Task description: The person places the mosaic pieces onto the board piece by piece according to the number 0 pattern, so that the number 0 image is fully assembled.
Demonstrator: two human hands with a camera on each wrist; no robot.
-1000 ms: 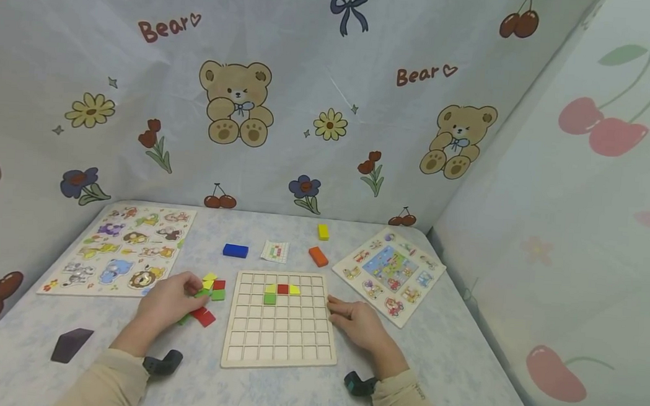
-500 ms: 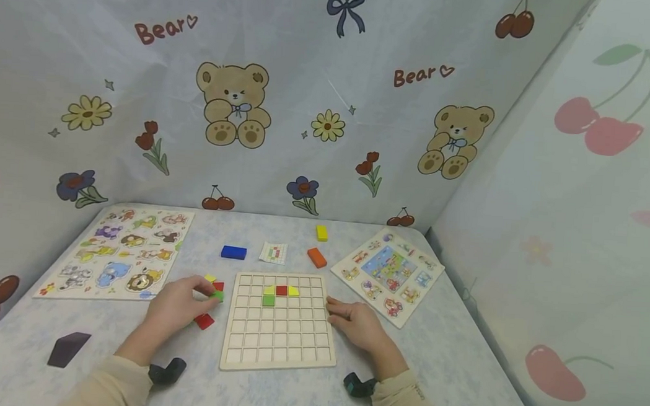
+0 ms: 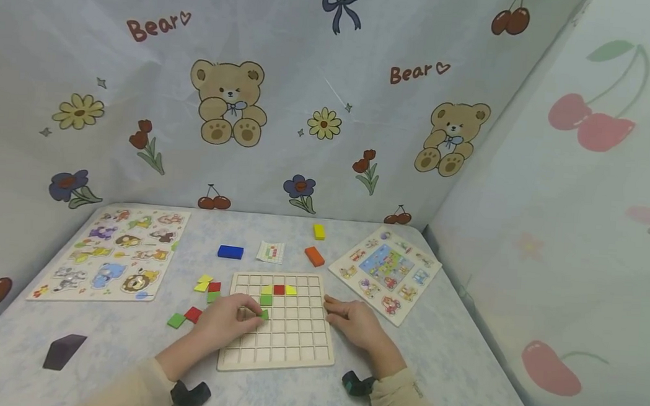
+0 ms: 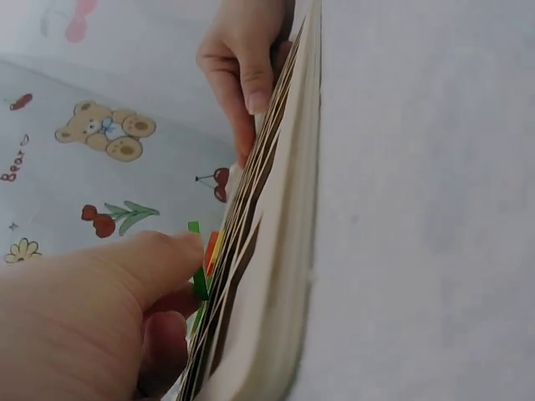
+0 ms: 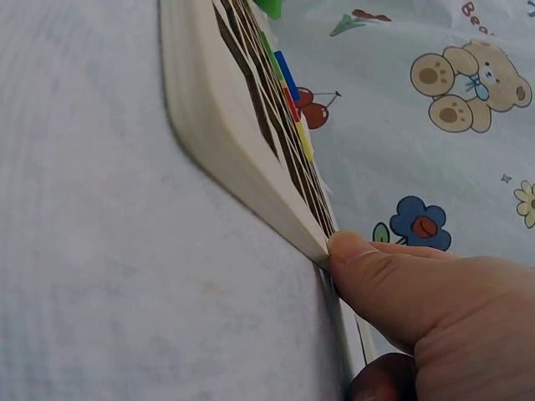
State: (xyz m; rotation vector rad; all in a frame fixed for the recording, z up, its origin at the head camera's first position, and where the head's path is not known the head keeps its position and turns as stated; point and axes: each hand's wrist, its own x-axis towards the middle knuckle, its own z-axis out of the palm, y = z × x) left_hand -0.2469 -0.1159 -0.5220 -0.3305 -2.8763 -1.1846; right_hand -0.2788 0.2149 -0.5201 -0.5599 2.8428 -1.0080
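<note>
My left hand (image 3: 227,322) reaches over the near-left part of the wooden grid board (image 3: 301,333). It pinches a small green tile (image 4: 197,261) between thumb and fingers, just over a square below the placed green tile (image 3: 265,300). A red tile (image 3: 279,289) sits in the grid between two yellow pieces, the right one a yellow triangle (image 3: 290,290). My right hand (image 3: 358,325) rests against the board's right edge with fingers mostly straight; in the right wrist view the thumb (image 5: 368,267) touches the rim.
Loose yellow pieces (image 3: 204,282), red tiles (image 3: 193,314) and green tiles (image 3: 176,320) lie left of the board. Behind it are a pattern card (image 3: 270,252), a blue block (image 3: 230,252), an orange block (image 3: 314,256) and a yellow block (image 3: 319,232). Picture puzzles flank them.
My left hand has taken a green tile from the loose pieces and carried it right, over the board. My right hand has stayed at the board's right edge.
</note>
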